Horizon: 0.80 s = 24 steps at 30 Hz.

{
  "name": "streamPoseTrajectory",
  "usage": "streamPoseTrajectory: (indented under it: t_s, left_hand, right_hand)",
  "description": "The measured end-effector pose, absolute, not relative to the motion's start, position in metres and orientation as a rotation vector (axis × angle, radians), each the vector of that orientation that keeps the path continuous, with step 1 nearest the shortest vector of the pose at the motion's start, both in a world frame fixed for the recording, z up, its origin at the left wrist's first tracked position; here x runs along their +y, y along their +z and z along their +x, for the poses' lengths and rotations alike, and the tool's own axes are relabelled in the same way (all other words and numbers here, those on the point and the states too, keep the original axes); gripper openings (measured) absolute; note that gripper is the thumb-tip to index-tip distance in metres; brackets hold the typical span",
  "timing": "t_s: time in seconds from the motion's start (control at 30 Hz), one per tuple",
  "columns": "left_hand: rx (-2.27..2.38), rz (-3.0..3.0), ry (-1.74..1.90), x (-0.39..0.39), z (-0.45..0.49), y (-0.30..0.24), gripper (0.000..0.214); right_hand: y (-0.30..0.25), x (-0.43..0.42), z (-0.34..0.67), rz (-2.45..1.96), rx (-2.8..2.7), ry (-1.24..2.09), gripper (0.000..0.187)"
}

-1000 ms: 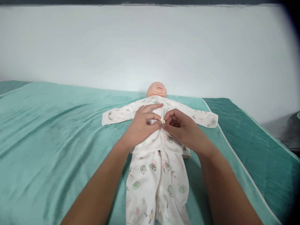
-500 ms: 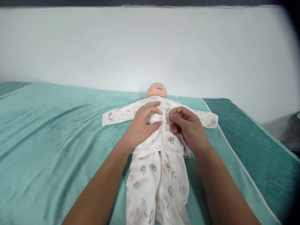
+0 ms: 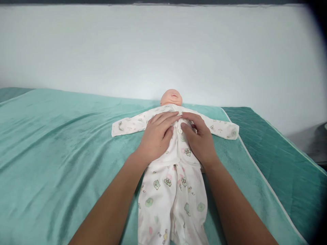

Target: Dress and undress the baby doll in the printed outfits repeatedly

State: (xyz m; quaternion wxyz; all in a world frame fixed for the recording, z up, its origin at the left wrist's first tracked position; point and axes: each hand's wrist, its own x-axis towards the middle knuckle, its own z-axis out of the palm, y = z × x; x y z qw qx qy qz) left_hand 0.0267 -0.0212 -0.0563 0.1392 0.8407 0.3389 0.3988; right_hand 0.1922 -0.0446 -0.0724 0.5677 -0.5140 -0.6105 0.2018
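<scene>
A baby doll (image 3: 171, 98) lies on its back, dressed in a white printed shirt (image 3: 174, 151) and matching trousers (image 3: 160, 204). My left hand (image 3: 155, 137) rests flat on the shirt's chest, fingers stretched towards the front opening. On the other side of that opening, my right hand (image 3: 200, 137) touches the shirt with thumb and index finger apart; its other fingers are curled and partly hidden. A round white button (image 3: 180, 131) shows between the hands, just below the right thumb. The upper part of the front edge is partly covered by my fingertips.
A light green blanket (image 3: 71, 163) lies under the doll, with folds on the left. To the right is a darker green quilted cover (image 3: 276, 153). A white wall (image 3: 163, 47) rises behind the doll's head. Something dark (image 3: 319, 144) stands at the far right edge.
My left hand has flattened onto the chest, its fingers reaching further right. My right hand has moved slightly up and left, and its pinched fingers have spread apart near the front opening.
</scene>
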Motion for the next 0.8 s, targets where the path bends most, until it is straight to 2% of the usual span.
streamPoseTrajectory:
  t_s: [0.2,0.47,0.6,0.8]
  left_hand:
    - [1.03,2.457,1.182,-0.013,0.029,-0.059,0.041]
    - [1.076,2.378,1.09,0.024,0.031,-0.063,0.046]
    - [1.109,2.34,1.069,0.026,0.03,-0.066,0.046]
    - [1.16,2.245,1.058,0.025,0.029,-0.066,0.047]
  right_hand:
    - [-0.075,-0.041,0.194,-1.231,-1.535,0.562,0.039]
    - [-0.07,-0.016,0.192,-1.27,-1.666,0.514,0.051]
    - [-0.067,-0.007,0.194,-1.293,-1.719,0.501,0.052]
    - [-0.066,0.008,0.198,-1.209,-1.814,0.465,0.042]
